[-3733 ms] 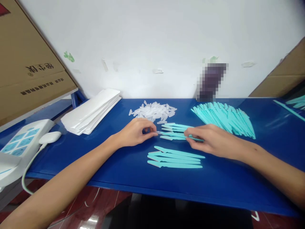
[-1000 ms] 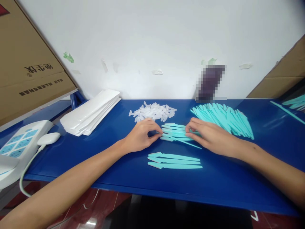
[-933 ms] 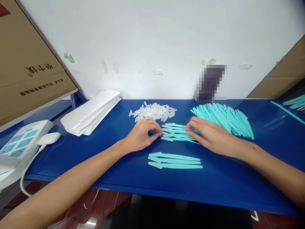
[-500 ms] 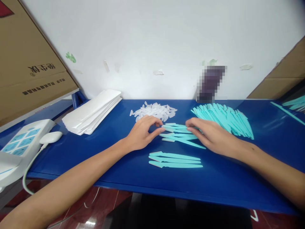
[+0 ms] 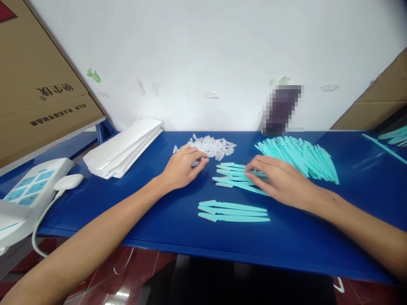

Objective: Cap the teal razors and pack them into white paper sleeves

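Note:
My left hand [image 5: 182, 168] reaches to the near edge of a heap of small clear plastic caps [image 5: 211, 147]. Its fingers are curled in a pinch on one cap. My right hand [image 5: 278, 182] lies on a small loose group of teal plastic sticks [image 5: 230, 174] in the middle of the blue table [image 5: 159, 212]. Its fingertips are closed on one stick, which lies slanted under the palm. Closer to me, three teal sticks [image 5: 233, 212] lie side by side in a neat row, untouched.
A large fanned pile of teal sticks [image 5: 302, 156] lies at the back right. A stack of white sleeves [image 5: 122, 148] sits back left, with a white power strip [image 5: 23, 195] and plug [image 5: 68, 181] at the far left. Cardboard boxes [image 5: 38, 84] flank both sides.
My left hand has left the loose group of sticks and moved back-left to the heap of caps. My right hand stays on the group. The near row went from four sticks to three earlier.

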Available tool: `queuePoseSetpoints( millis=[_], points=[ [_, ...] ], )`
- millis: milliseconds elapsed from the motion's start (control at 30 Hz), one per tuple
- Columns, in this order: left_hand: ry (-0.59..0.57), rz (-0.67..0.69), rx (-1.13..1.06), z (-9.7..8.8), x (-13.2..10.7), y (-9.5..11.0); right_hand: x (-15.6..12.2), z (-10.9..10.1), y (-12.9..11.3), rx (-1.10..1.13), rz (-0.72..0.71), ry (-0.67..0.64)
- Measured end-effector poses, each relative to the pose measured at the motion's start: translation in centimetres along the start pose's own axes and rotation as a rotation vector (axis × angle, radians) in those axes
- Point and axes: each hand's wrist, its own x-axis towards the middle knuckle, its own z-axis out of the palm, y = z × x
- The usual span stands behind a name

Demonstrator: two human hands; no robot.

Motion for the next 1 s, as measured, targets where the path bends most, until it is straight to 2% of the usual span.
queuePoseSetpoints(
  millis=[100,267,433,567,667,767,867,1000],
  points=[
    [-0.044,-0.009,0.156,-0.8,-0.2,-1.5,-0.2,-0.3,-0.6,0.025,-0.077,-0.009],
    [-0.148,0.03,0.259,-1.3,-0.4,-2.0,-0.6,-0.8,-2.4,0.1,-0.186,-0.181],
    [-0.208,0.043,0.3,-1.1,-0.3,-1.5,-0.5,-1.2,-3.1,0.164,-0.088,-0.367],
    [-0.222,0.096,0.283,-1.2,-0.3,-0.9,-0.5,-1.6,-3.0,0.216,-0.039,-0.419],
    [-0.199,0.121,0.225,-1.3,-0.2,-0.4,-0.6,-1.7,-2.7,0.206,-0.064,-0.364],
    [-0.136,0.109,0.155,-1.3,-0.2,-0.3,-0.5,-1.5,-2.1,0.165,-0.051,-0.221],
    [-0.059,0.096,0.083,-1.2,-0.3,-0.5,-0.4,-1.1,-1.2,0.166,0.029,-0.074],
    [0.042,0.076,-0.017,-0.7,-0.5,-0.6,-0.4,-0.6,-0.5,0.163,0.133,-0.047]
  ],
)
